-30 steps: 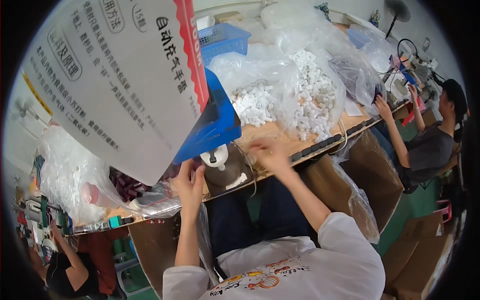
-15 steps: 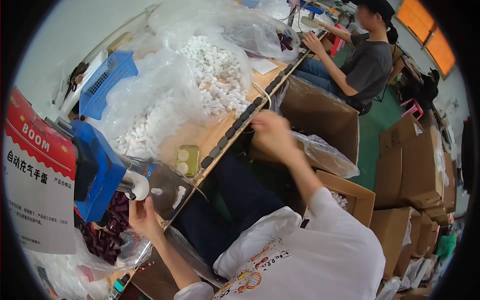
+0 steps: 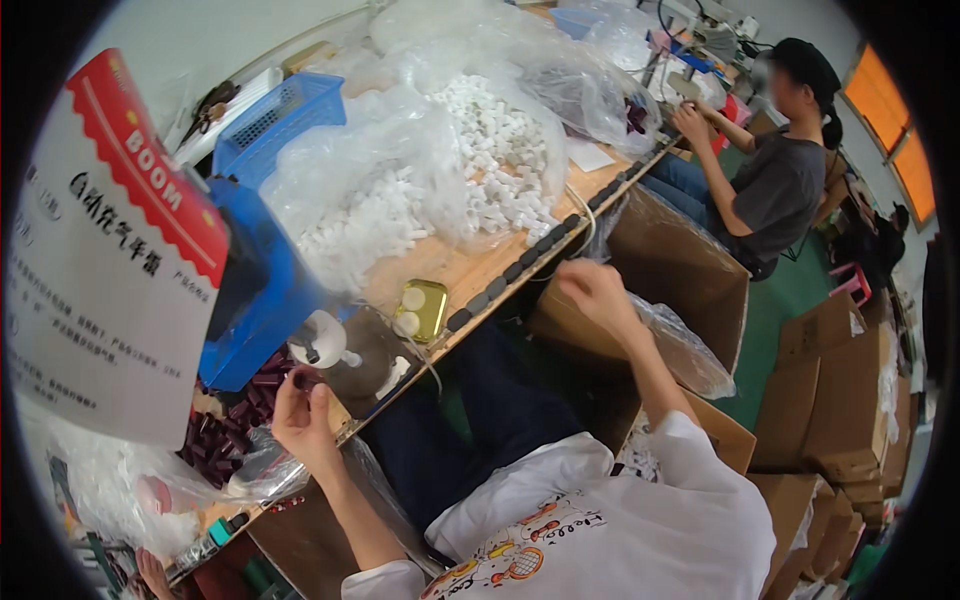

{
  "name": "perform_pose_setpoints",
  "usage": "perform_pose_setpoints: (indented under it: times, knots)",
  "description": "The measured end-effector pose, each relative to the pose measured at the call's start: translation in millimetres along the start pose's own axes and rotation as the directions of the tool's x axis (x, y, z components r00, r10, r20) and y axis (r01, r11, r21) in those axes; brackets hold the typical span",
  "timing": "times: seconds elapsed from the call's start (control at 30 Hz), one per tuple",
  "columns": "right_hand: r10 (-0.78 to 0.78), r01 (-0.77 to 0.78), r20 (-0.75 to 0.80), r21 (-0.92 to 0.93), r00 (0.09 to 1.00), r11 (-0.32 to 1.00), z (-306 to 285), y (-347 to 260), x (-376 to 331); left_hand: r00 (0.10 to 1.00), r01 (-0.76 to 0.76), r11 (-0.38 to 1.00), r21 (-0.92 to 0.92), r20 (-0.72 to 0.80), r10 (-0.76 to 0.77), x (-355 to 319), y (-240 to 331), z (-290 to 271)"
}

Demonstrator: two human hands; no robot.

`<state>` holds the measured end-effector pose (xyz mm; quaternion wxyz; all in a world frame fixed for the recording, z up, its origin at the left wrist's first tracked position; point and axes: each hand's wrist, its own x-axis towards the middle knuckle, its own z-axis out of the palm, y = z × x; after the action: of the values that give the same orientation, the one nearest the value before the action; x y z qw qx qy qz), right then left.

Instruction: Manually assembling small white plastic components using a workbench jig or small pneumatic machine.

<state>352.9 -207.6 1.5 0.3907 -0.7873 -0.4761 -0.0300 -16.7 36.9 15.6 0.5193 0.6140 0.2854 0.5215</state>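
My left hand [image 3: 300, 418] is raised at the near table edge and pinches a small dark red cap [image 3: 305, 379] between its fingertips. It is close to a white pump bottle [image 3: 322, 345] and a bag of dark red caps [image 3: 228, 432]. My right hand [image 3: 594, 290] reaches out to the right, over the plastic-lined cardboard box [image 3: 690, 275] beside the table. Its fingers are curled, and whatever may be in them is hidden. A row of dark pieces [image 3: 510, 275] lines the table edge between my hands.
Clear bags of small white plastic parts [image 3: 450, 170] cover the wooden table [image 3: 470, 268]. There is a gold tin [image 3: 427, 306], a blue bin [image 3: 255, 300], a blue basket [image 3: 280, 115] and a large printed sheet [image 3: 100, 280]. A seated co-worker [image 3: 770, 180] works at the far right, beside stacked cartons [image 3: 835, 400].
The view has swung to the right. My right hand left the table edge and moved out over the cardboard box. My left hand stays near the pump bottle, lifted slightly.
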Motion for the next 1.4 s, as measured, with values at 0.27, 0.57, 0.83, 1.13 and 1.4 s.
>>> perform_pose_setpoints:
  times: [0.27, 0.57, 0.83, 1.13, 1.4]
  knots:
    - [0.107, -0.11, -0.026, -0.272, 0.994, 0.956, 74.9, 23.2, 121.1, 0.997, 0.062, 0.996, 0.066, -0.054, -0.058, -29.1, 14.8, -7.4]
    - [0.162, -0.16, -0.065, 0.024, 0.985, 0.987, 94.2, 7.8, 111.3, 0.995, -0.097, 0.966, 0.242, 0.047, 0.088, -22.1, 36.2, 23.7]
    - [0.002, 0.035, -0.168, 0.221, 0.986, 0.975, 78.7, -57.1, 97.7, 0.985, -0.164, 0.932, 0.322, 0.101, 0.139, -26.3, 30.8, 37.9]
    - [-0.502, 0.478, 0.202, 0.16, 0.841, 0.864, 139.3, -124.5, 64.3, 0.995, -0.02, 0.995, 0.102, -0.094, 0.029, -15.0, 12.0, 35.3]
    - [-0.134, 0.061, 0.111, 0.5, 0.985, 0.864, 133.2, -125.5, 64.3, 0.963, -0.224, 0.836, 0.501, -0.019, 0.27, -8.1, -16.6, 49.8]
